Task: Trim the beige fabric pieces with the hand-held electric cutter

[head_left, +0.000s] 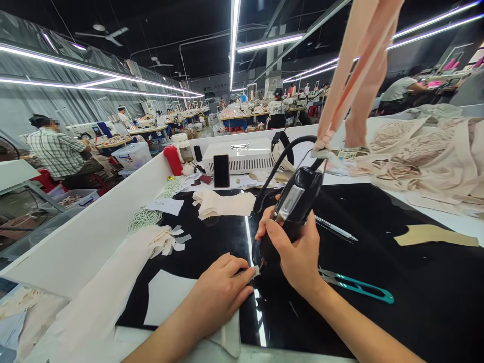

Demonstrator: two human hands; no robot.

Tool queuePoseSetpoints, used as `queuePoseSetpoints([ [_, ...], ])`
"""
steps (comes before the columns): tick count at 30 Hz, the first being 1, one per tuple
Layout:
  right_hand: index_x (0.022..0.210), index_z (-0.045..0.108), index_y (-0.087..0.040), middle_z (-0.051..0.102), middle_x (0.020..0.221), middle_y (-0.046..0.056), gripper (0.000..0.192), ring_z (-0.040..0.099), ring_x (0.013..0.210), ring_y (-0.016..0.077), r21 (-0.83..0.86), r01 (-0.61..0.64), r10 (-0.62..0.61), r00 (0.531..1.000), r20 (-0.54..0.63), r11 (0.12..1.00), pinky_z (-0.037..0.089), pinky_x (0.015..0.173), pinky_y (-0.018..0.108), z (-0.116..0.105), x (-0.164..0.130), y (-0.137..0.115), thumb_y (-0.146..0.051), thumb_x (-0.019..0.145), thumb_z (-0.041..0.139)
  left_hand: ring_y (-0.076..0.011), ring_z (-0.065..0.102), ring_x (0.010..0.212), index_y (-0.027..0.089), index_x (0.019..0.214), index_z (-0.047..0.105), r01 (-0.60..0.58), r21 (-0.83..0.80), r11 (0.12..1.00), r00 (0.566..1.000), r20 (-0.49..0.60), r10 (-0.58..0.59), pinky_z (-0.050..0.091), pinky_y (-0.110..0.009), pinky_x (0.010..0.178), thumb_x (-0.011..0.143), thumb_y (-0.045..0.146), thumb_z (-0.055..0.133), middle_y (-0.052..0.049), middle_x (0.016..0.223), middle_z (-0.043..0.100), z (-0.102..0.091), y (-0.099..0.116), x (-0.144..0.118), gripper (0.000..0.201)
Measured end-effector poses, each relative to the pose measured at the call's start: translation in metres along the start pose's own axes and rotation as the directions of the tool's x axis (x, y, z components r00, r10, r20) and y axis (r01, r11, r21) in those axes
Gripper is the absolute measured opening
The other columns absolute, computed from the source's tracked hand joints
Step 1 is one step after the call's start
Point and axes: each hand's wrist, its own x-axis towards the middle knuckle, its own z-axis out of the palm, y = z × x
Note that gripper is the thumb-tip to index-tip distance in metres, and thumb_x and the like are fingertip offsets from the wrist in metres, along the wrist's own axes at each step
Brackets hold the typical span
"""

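My right hand (293, 247) is wrapped around a black corded electric hand tool (297, 199), tilted with its narrow tip down near the black board (363, 212). Peach fabric strips (359, 65) are tied by the top of the tool and run upward. My left hand (223, 285) presses on a pale fabric piece (230, 335), fingers together. Its small end shows at the fingertips, close to the tool's tip; the rest is mostly under the hand. A white pattern sheet (166, 297) lies beside and partly beneath that forearm. Teal thread snips (359, 287) lie right of my right wrist.
Cream fabric bundles (227, 203) and a long cream stack (102, 287) lie left. A pen (336, 229) and tan pattern piece (434, 235) are right. Behind stand a phone (221, 170) and white box (242, 155). Fabric heaps (427, 151) fill the back right. People sew beyond.
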Motion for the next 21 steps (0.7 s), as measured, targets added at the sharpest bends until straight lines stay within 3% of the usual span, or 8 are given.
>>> queuePoseSetpoints([
  [6, 0.097, 0.055, -0.027, 0.07, 0.077, -0.005, 0.026, 0.067, 0.056, 0.0152, -0.045, -0.026, 0.025, 0.999, -0.022, 0.999, 0.06, 0.056, 0.032, -0.005, -0.001, 0.002, -0.031, 0.087, 0.079, -0.0248, 0.064, 0.106, 0.017, 0.134, 0.068, 0.021, 0.005, 1.0, 1.0, 0.002, -0.021, 0.061, -0.041, 0.099, 0.106, 0.024, 0.066, -0.009, 0.118, 0.069, 0.0, 0.003, 0.002, 0.029],
  [13, 0.11, 0.061, -0.031, 0.072, 0.08, -0.003, 0.049, 0.067, 0.057, 0.0204, -0.11, -0.071, 0.064, 0.995, -0.07, 0.991, 0.061, 0.061, 0.039, -0.02, 0.0, 0.013, -0.054, 0.077, 0.089, -0.0216, 0.07, 0.117, 0.02, 0.131, 0.069, 0.072, -0.033, 0.997, 0.996, 0.049, -0.07, 0.044, -0.05, 0.124, 0.108, 0.033, 0.068, -0.007, 0.129, 0.072, 0.005, 0.002, -0.005, 0.026],
  [21, 0.11, 0.063, -0.036, 0.071, 0.081, 0.002, 0.051, 0.067, 0.06, 0.0291, -0.155, -0.111, 0.096, 0.99, -0.102, 0.982, 0.057, 0.07, 0.057, -0.021, 0.002, 0.008, -0.058, 0.073, 0.091, -0.0216, 0.07, 0.122, 0.022, 0.129, 0.07, 0.094, -0.032, 0.995, 0.995, 0.022, -0.093, 0.043, -0.051, 0.125, 0.108, 0.032, 0.068, -0.007, 0.134, 0.072, 0.012, -0.001, -0.016, 0.024],
])
